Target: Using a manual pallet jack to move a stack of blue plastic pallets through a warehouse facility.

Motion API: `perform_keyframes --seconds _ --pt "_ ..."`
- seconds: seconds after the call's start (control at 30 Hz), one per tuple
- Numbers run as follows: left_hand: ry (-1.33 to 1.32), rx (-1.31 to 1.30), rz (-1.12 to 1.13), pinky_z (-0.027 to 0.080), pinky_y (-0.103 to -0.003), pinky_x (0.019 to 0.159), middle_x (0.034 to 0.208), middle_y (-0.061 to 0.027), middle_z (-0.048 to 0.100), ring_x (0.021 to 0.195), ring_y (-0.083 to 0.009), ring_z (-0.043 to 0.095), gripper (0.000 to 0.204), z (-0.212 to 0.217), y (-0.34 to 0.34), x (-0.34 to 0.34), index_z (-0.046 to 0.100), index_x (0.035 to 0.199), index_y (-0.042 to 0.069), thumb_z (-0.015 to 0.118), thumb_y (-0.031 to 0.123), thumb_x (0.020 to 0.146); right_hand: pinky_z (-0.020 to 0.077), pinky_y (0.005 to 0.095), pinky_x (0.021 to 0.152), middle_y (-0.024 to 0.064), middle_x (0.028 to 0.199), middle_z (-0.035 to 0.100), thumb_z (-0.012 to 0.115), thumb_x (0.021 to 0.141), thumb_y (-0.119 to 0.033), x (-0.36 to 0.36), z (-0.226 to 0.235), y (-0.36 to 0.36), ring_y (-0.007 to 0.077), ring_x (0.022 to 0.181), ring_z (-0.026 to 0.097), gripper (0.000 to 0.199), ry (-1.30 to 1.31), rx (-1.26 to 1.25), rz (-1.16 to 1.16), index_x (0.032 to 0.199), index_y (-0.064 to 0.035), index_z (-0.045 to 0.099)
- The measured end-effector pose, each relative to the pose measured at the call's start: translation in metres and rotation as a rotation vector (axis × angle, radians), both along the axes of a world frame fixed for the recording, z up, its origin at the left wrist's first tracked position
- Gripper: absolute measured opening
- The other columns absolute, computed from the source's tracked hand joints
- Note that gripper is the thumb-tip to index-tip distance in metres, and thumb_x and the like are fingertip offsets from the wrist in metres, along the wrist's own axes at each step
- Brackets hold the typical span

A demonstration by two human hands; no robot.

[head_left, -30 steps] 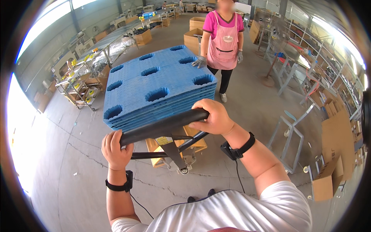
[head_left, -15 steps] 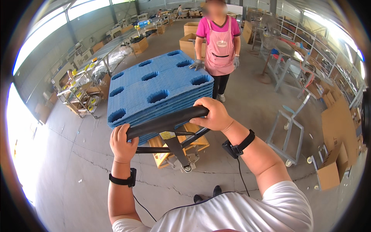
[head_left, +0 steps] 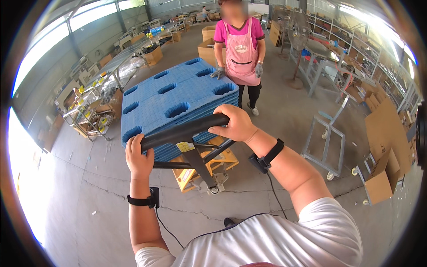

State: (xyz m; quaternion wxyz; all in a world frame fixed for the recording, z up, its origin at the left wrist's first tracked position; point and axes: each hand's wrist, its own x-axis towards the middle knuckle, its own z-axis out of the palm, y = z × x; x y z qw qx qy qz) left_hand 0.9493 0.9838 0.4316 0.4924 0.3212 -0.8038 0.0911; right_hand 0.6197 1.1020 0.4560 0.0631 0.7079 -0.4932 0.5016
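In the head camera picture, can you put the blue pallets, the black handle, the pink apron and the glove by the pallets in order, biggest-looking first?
1. Blue pallets
2. Black handle and pink apron: too close to rank, and the handle is nearer the camera
3. Glove

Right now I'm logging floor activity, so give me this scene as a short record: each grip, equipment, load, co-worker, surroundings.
left grip: around the left end of the black handle
right grip: around its right end
equipment: yellow base below the handle
load: stacked blue pallets, beyond the handle
co-worker: pink apron, one glove at the stack's edge
surroundings: open carton at right
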Motion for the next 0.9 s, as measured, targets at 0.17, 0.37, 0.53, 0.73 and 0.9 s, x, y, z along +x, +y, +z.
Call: perform_keyframes --seconds 0.17,0.37,0.53,0.73,0.9 --pt "0.016 -0.033 0.049 0.051 -0.043 0.088 0.106 -0.0148 0.064 0.098 -0.0367 0.062 0.044 0.0 0.019 -0.001 0.063 0.112 0.006 0.07 0.0 0.069 0.0507 0.0369 0.071 0.0084 0.084 0.063 0.085 0.072 -0.03 0.005 0.001 0.024 0.03 0.079 0.064 0.042 -0.016 0.018 -0.005 0.098 -0.0076 0.061" --pt "0.051 -0.034 0.035 0.05 -0.042 0.088 0.103 -0.0156 0.063 0.097 -0.0373 0.062 0.043 -0.002 0.032 0.0 0.062 0.113 0.005 0.069 -0.002 0.071 0.0509 0.0382 0.068 0.0073 0.082 0.065 0.085 0.07 -0.032 0.004 0.004 0.043 0.03 0.078 0.065 0.038 -0.053 0.0 -0.028 0.093 -0.0109 0.063" --pt "0.015 -0.029 0.024 0.05 -0.042 0.088 0.104 -0.0163 0.062 0.097 -0.0379 0.061 0.043 0.007 0.038 0.0 0.061 0.114 0.004 0.068 -0.003 0.072 0.0524 0.0402 0.071 0.0078 0.086 0.066 0.084 0.069 -0.035 0.001 0.01 0.052 0.0308 0.082 0.066 0.04 -0.082 0.021 -0.025 0.094 -0.0122 0.062" --pt "-0.267 0.246 -0.068 0.051 -0.043 0.084 0.103 -0.0174 0.066 0.095 -0.039 0.064 0.049 0.061 0.06 0.013 0.061 0.115 0.004 0.078 0.008 0.069 0.0524 0.0413 0.077 0.0093 0.092 0.067 0.083 0.072 -0.036 0.0 0.02 0.079 0.0324 0.086 0.066 0.045 -0.057 0.097 -0.086 0.103 -0.0116 0.061" --pt "-0.541 0.52 -0.158 0.052 -0.042 0.078 0.092 -0.0183 0.07 0.086 -0.0365 0.068 0.05 0.117 0.05 0.035 0.067 0.106 0.003 0.086 0.023 0.064 0.0402 0.0429 0.108 0.0185 0.138 0.049 0.077 0.079 -0.033 0.062 -0.003 0.134 0.0365 0.128 0.048 0.076 0.053 0.156 -0.363 0.142 -0.0082 0.044"
